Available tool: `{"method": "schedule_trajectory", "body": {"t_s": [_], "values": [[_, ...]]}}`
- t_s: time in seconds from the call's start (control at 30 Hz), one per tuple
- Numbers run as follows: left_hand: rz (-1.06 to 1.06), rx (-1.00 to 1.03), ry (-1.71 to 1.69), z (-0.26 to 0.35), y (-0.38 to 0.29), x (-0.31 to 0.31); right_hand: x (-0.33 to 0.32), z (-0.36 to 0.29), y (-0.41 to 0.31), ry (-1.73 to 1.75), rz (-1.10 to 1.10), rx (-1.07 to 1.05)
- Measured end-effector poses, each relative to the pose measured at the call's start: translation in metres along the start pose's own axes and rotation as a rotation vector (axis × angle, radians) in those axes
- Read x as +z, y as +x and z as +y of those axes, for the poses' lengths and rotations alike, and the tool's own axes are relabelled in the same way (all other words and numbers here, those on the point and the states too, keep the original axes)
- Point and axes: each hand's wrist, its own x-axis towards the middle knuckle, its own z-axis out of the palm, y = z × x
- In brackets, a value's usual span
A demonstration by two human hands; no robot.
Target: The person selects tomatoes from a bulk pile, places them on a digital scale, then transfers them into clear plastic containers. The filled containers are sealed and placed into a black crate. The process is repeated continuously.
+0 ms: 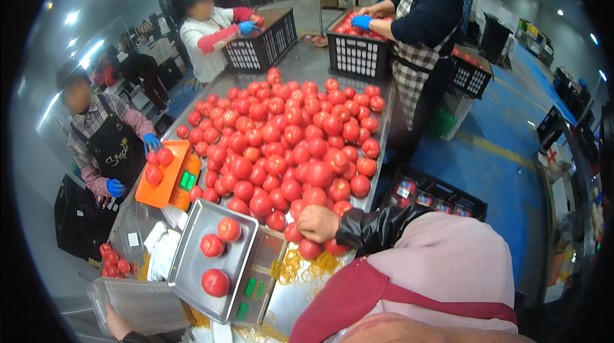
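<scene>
My right hand [317, 224], in a black leather-like sleeve, reaches to the near edge of a large heap of red tomatoes [273, 134]. Its fingers curl down beside a tomato [292, 232]; whether they grip it is hidden. At the lower left, my left hand [116, 324] is against a stack of clear plastic containers [144, 302], its fingers mostly out of sight. Between my hands is a scale with a metal tray [192, 278], tilted in view. Three tomatoes [216, 282] lie in it. Green digits glow on the scale's display panel [249, 297].
Yellow rubber bands [292, 266] lie near my right arm. Across the table [307, 62], a co-worker in blue gloves [152, 143] is at an orange scale tray [158, 180] with tomatoes. Two others handle black crates [357, 55]. Another crate [441, 189] holds packed tomatoes.
</scene>
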Motion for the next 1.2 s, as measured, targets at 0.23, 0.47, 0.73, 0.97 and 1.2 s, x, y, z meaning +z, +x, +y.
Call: {"method": "schedule_trajectory", "body": {"t_s": [0.23,0.47,0.73,0.97,1.2], "values": [[-0.188,-0.002,0.123,0.091,-0.007,-0.090,0.007,0.003,-0.003,-0.108,0.043,0.019],[-0.200,-0.124,0.069,0.011,0.035,-0.033,0.011,0.010,-0.004,-0.138,0.056,0.018],[0.327,-0.320,0.100,-0.022,-0.019,-0.021,0.009,0.004,0.004,0.018,0.008,0.003],[0.740,-0.126,-0.962,0.283,-0.158,-0.132,-0.003,-0.002,0.004,0.066,-0.001,-0.031],[-0.303,0.533,-0.382,0.406,-0.444,0.003,0.002,0.005,0.004,0.112,-0.101,-0.094]]}}
